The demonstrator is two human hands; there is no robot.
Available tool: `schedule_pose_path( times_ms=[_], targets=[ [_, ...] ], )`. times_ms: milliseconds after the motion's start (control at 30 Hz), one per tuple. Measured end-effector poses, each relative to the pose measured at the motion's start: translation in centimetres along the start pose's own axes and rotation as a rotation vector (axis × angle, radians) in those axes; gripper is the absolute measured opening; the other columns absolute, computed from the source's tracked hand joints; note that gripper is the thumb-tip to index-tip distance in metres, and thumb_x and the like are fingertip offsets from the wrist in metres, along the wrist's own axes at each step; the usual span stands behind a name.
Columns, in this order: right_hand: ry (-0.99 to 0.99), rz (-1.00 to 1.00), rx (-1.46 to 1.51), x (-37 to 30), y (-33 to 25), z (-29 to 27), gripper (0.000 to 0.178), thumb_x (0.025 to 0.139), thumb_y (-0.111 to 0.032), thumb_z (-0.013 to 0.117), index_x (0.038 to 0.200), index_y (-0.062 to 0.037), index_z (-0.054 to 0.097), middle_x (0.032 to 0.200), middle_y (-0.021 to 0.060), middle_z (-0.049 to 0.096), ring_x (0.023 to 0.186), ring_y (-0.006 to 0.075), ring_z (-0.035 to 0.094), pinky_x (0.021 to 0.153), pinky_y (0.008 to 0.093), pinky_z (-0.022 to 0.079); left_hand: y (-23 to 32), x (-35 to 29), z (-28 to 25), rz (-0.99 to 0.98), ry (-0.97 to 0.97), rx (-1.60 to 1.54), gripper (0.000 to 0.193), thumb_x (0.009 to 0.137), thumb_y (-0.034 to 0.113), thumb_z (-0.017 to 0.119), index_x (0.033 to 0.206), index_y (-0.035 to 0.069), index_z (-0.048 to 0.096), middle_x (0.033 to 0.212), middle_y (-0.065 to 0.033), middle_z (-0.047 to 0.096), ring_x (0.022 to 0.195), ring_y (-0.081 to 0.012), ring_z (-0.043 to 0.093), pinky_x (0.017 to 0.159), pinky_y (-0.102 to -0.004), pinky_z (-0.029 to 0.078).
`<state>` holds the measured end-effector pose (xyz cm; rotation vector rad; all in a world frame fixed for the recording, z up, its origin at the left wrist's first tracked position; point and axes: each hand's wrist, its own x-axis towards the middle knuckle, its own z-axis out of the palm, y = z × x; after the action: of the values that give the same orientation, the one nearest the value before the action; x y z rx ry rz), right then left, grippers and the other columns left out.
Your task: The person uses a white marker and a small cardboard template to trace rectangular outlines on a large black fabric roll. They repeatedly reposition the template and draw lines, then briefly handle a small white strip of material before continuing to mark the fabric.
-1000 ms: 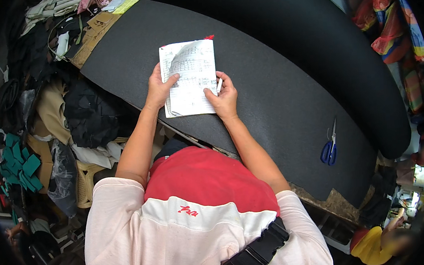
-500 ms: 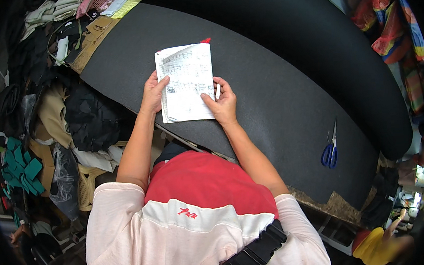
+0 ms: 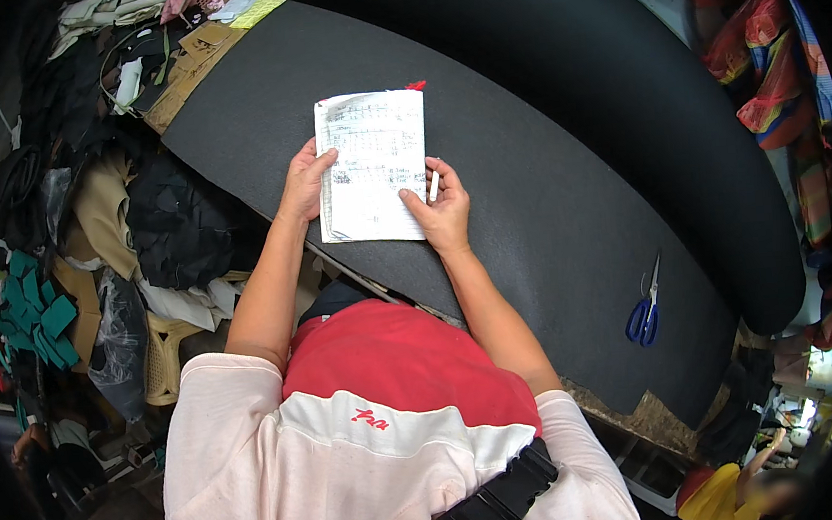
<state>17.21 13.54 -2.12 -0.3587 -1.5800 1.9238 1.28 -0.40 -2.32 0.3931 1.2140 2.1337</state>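
Observation:
A notebook [image 3: 374, 156] with handwriting on its white page is held up over the dark sheet on the table. My left hand [image 3: 308, 181] grips its left edge, thumb on the page and fingers behind. My right hand [image 3: 444, 211] pinches the lower right edge, thumb on the page. A short white stick [image 3: 434, 185], pen or chalk, I cannot tell which, is also held among the right fingers. A bit of red [image 3: 416, 86] shows at the notebook's top right corner.
Dark sheet material [image 3: 551, 240] covers the table, and a thick black roll [image 3: 619, 107] lies along its far side. Blue-handled scissors [image 3: 643, 320] rest at the right. Fabric scraps [image 3: 178, 220] crowd the left. A person in yellow [image 3: 718, 500] is at lower right.
The page that was curled at the notebook's top now lies flatter, showing more writing. Both hands keep their hold. The whole view has shifted slightly.

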Motion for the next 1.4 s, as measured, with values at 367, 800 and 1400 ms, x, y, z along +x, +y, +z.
schedule_pose_path(
  times_ms=[367, 800, 1400],
  targets=[
    [-0.006, 0.007, 0.002, 0.00, -0.07, -0.08, 0.050, 0.076, 0.003, 0.069, 0.120, 0.0049, 0.045, 0.106, 0.0139, 0.058, 0.095, 0.0160, 0.058, 0.083, 0.0274, 0.049, -0.16, 0.16, -0.18, -0.001, 0.016, 0.033, 0.032, 0.088, 0.003, 0.052, 0.119, -0.005, 0.046, 0.108, -0.0174, 0.061, 0.092, -0.0207, 0.065, 0.078, -0.0327, 0.056],
    [-0.004, 0.024, 0.059, 0.01, 0.11, -0.15, 0.050, 0.075, 0.005, 0.068, 0.120, 0.0047, 0.045, 0.106, 0.0135, 0.058, 0.097, 0.0159, 0.058, 0.083, 0.0276, 0.049, -0.08, 0.20, -0.17, -0.012, 0.003, 0.017, 0.034, 0.087, 0.002, 0.052, 0.120, -0.005, 0.045, 0.108, -0.0178, 0.061, 0.090, -0.0208, 0.066, 0.077, -0.0326, 0.057],
    [-0.023, 0.052, 0.082, 0.14, 0.51, -0.43, 0.051, 0.075, 0.006, 0.068, 0.120, 0.0067, 0.044, 0.108, 0.0154, 0.058, 0.098, 0.0169, 0.058, 0.086, 0.0278, 0.048, 0.32, 0.02, 0.26, -0.038, 0.020, -0.034, 0.037, 0.087, -0.001, 0.052, 0.123, -0.006, 0.044, 0.109, -0.0168, 0.061, 0.093, -0.0187, 0.064, 0.079, -0.0304, 0.056]
  ],
)
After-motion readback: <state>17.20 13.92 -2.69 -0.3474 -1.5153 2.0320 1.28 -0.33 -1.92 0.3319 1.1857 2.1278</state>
